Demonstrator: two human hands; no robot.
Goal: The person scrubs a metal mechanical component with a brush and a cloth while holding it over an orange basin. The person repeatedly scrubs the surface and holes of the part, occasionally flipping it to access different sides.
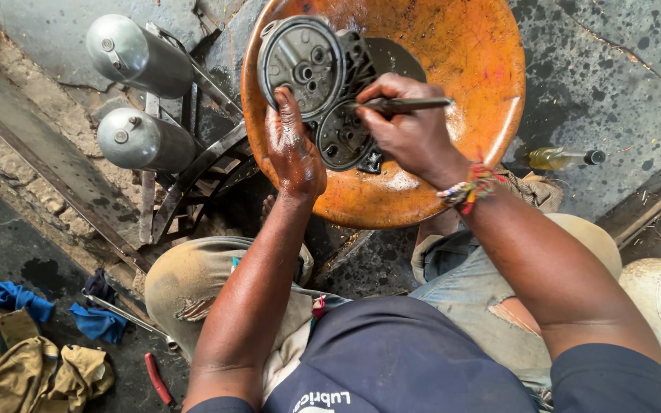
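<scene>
A dark, greasy metal engine part [317, 84] with round plates and holes stands tilted inside a big orange basin [468, 53]. My left hand [294, 149], oily, grips its lower left edge and steadies it. My right hand [411, 130] is closed around a thin dark brush-like tool [415, 102] that points right, its working end pressed against the part. A bright woven bracelet [472, 187] circles my right wrist. Dark liquid lies in the basin behind the part.
Two silver metal cylinders [135, 53] [143, 139] on a rusty frame lie to the left. A bottle of yellowish liquid [560, 157] rests right of the basin. Blue rags [13, 298], tan cloth [17, 359], red-handled pliers [158, 378] and a metal rod [128, 317] sit on the stained floor.
</scene>
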